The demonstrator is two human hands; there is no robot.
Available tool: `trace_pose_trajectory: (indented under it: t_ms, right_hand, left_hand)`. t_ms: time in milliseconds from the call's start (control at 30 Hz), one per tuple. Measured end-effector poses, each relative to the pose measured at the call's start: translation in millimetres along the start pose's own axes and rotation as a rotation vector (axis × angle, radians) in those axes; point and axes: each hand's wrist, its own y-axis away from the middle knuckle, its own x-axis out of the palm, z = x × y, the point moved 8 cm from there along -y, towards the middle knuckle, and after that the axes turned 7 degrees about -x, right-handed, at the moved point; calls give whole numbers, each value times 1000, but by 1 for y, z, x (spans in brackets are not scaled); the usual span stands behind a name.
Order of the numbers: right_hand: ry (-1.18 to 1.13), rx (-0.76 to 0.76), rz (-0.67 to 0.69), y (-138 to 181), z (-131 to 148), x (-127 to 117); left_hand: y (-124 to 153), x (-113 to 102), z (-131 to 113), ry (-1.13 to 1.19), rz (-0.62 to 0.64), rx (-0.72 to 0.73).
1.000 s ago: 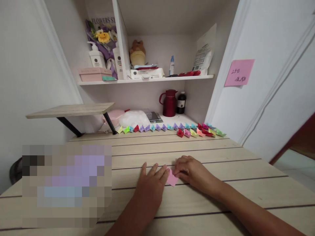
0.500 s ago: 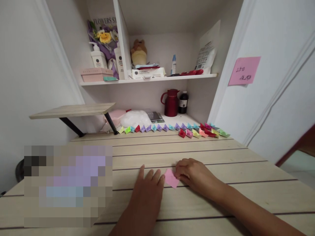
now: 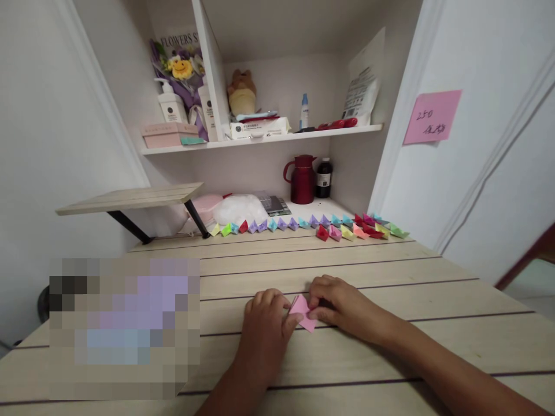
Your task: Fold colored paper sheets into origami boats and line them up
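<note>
Between my hands, on the wooden tabletop [image 3: 368, 358], is a small folded piece of pink paper [image 3: 302, 306], its layers parted a little at the upper left. My left hand [image 3: 266, 329] pinches its left side, the thumb lying over the front and the fingers curled behind. With thumb and fingertips, my right hand [image 3: 336, 300] grips the right edge. Some of the folds are hidden under my fingers.
Along the table's back edge runs a row of several folded paper boats [image 3: 281, 223], with a second short row [image 3: 347, 232] at the right. A small raised shelf [image 3: 130, 197] stands at the left. Behind are a red jug [image 3: 302, 180] and a dark bottle [image 3: 324, 178]. A blurred patch [image 3: 125, 329] covers the left.
My left hand, spread flat beside the paper before, has curled and taken hold of its left side. The paper's layers now stand slightly apart. My right hand keeps its grip.
</note>
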Motion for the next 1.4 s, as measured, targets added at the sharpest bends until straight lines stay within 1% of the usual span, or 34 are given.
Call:
trace_pose_trajectory:
  t_ms: [100,267,333,400,467,533,600,700,800,867,967,1067,1133,1167,1233,1333,1400]
  right_hand:
    - [-22,59,-60,-3,-7,3]
    - [-193,144,-146,-2,-14,4]
    - [-217,138,-132,-2,-13,5]
    - [-217,130,-91,-4,-11,7]
    - [-232,150,-68,-5,-12,9]
    - [-293,183,-85,-5,-15,10]
    - [-414,215,-110,-5,-20,13]
    - [-631,249,-161,-5,-25,17]
    - [-824,254,-279,-6,-28,14]
    - [-944,254,-343,-7,-27,12]
    - [-1066,240,-388,-8,-20,11]
    - [-1114,228,-357,-9,-12,15]
    - [-1068,221,-305,-10,-7,18]
    - [-990,210,-287,-9,-5,17]
    - [-721,155,-291,-8,1,8]
    - [-228,10,-348,-5,21,-10]
    - [8,-75,-364,-3,34,-14]
  left_hand:
    - [-1,4,0,37,-20,-20]
    - [-4,8,1,79,-27,-28]
    - [-4,8,2,84,-15,-27]
    - [-4,7,1,89,-1,-23]
    - [-4,6,-1,98,5,-13]
    - [-4,7,-2,109,10,-8]
    - [-5,8,-1,132,11,-19]
    - [-7,9,6,240,-29,-71]
    - [-10,10,21,431,-105,-166]
    - [-12,9,26,563,-145,-196]
    - [-16,3,23,715,-194,-130]
    - [-16,-8,14,746,-243,-42]
    - [-13,-15,9,685,-275,-4]
    - [-11,-19,6,622,-295,22]
    - [-4,-25,-5,442,-334,111]
    - [7,-29,-24,161,-390,279]
    - [13,-31,-32,42,-439,337]
